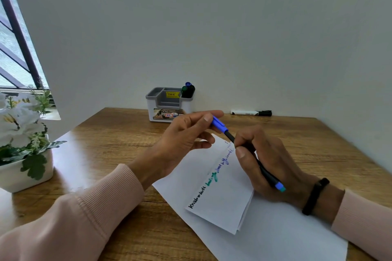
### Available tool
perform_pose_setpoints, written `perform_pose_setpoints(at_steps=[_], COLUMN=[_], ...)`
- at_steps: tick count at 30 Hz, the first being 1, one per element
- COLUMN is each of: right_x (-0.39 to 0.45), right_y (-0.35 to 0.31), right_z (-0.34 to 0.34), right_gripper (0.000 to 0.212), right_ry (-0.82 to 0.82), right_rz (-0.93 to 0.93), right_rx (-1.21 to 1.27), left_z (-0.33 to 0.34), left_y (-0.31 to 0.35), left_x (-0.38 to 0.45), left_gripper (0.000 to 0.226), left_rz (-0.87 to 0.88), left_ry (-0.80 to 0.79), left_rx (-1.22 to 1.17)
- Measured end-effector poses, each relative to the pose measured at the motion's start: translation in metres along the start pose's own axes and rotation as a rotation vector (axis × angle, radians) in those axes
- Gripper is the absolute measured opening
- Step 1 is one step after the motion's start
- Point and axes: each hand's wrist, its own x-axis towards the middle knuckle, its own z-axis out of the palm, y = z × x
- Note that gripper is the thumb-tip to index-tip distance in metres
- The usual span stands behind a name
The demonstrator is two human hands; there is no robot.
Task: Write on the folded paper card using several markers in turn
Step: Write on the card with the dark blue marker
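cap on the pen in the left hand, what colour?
Blue, clearest in the head view: the left hand pinches the cap on the black pen.

A wooden table (118, 133) carries a white paper sheet (286, 237) at 5 o'clock with the folded paper card (224, 197) on it, a grey-and-white organiser (167, 110) at 12, a capped marker (251, 113) at 1, and a white flower pot (25, 174) at 9

My folded white paper card (222, 193) is lying on a larger white sheet (286, 233), showing black, green and blue writing. I am holding a black pen (254, 159), blue cap (219, 124) on its tip.
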Motion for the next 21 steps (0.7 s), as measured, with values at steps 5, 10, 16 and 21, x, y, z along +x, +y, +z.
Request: perform_pose_setpoints(at_steps=[5, 10, 16, 21], right_x=[0.000, 0.001, 0.005, 0.006], right_y=[0.001, 0.001, -0.002, -0.004], right_z=[0.000, 0.000, -0.001, 0.000], right_gripper=[0.005, 0.014, 0.029, 0.038], right_ry=[-0.052, -0.015, 0.025, 0.039], right_rz=[0.034, 0.124, 0.152, 0.163], right_rx=[-0.014, -0.024, -0.252, -0.266], left_z=[0.008, 0.020, 0.024, 0.027], left_y=[0.003, 0.000, 0.003, 0.000], left_x=[-0.005, -0.009, -0.011, -0.015], left_gripper=[0.030, 0.033, 0.026, 0.025], left_rz=[-0.002, -0.042, 0.036, 0.066], left_ry=[-0.073, -0.009, 0.095, 0.110], left_rx=[0.075, -0.087, -0.003, 0.053])
